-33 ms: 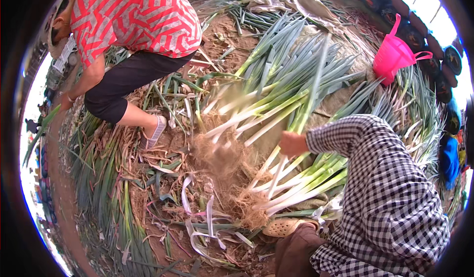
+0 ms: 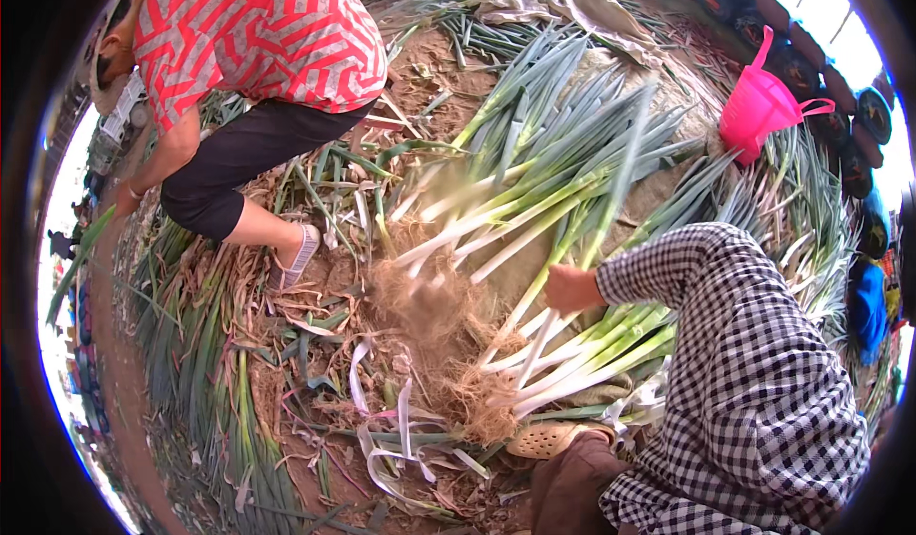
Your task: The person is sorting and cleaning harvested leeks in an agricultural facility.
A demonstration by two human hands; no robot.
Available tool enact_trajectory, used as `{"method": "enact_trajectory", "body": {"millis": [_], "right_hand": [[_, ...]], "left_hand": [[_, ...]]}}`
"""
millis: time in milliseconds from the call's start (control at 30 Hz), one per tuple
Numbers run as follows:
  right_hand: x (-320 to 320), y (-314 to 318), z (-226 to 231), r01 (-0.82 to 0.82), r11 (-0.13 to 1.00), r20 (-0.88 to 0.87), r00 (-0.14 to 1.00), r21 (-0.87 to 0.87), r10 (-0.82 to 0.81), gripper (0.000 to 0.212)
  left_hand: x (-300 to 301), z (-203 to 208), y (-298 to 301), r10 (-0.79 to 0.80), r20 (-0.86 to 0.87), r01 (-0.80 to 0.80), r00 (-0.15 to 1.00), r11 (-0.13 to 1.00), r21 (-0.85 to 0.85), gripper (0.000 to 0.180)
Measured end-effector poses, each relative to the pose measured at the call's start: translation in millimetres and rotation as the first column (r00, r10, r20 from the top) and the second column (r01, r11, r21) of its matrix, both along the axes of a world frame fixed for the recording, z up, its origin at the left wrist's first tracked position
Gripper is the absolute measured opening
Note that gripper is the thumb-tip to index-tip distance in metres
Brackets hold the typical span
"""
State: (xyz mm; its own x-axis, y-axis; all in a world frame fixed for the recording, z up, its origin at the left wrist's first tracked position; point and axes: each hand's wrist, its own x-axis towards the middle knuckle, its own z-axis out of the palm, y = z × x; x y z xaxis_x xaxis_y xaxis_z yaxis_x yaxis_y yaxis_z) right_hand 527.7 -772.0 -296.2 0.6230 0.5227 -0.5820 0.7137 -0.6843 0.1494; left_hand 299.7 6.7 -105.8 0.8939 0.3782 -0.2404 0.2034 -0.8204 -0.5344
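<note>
My right hand [image 2: 572, 289], at the end of a black-and-white checked sleeve [image 2: 754, 363], is closed around a green onion [image 2: 537, 344]. Its white stalk slants down and left from my fist; its blurred green leaves reach up and right. Just below my hand lie several more green onions [image 2: 596, 363] with white stalks and green leaves. Their brown, hairy roots [image 2: 487, 406] point left, near a tan clog [image 2: 558, 440]. Above my hand spreads a larger pile of green onions [image 2: 563, 163]. My left hand is out of the picture.
At upper left a co-worker in a red-and-grey patterned shirt [image 2: 258, 34] bends over, holding green leaves [image 2: 81, 254]. A pink plastic basket [image 2: 763, 111] stands at upper right. Pale strips [image 2: 405, 416] and dry leaves litter the soil. More green onions [image 2: 210, 382] lie at left.
My right hand has shifted slightly right and down, still gripping the green onion. The blurred leaves have swung a little to the right. The co-worker has moved slightly left.
</note>
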Motion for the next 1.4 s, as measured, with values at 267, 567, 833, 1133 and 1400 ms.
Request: {"method": "enact_trajectory", "body": {"millis": [267,567,833,1133,1400], "right_hand": [[72,-29,11,0.656,0.749,-0.160,0.752,0.090,-0.639,0.058],[50,-62,-58,0.587,0.770,0.310,0.705,0.249,-0.638,0.025],[29,-88,-71,0.531,0.739,0.331,0.668,0.415,-0.666,0.010],[46,-39,48,0.320,0.735,0.010,0.914,0.598,-0.405,0.028],[79,106,319,-0.034,0.286,0.116,0.955,0.958,-0.274,0.036]], "left_hand": [[34,3,-18,-0.139,0.109,0.135,0.984,0.990,0.050,0.061],[77,-7,-37,-0.279,0.235,0.266,0.931,0.960,0.088,0.058],[140,-16,-65,-0.441,0.332,0.426,0.834,0.896,0.122,0.055],[82,82,-62,-0.462,0.474,0.325,0.750,0.881,0.345,0.052],[15,198,-121,0.069,0.699,0.105,0.712,0.974,-0.203,0.066]]}}
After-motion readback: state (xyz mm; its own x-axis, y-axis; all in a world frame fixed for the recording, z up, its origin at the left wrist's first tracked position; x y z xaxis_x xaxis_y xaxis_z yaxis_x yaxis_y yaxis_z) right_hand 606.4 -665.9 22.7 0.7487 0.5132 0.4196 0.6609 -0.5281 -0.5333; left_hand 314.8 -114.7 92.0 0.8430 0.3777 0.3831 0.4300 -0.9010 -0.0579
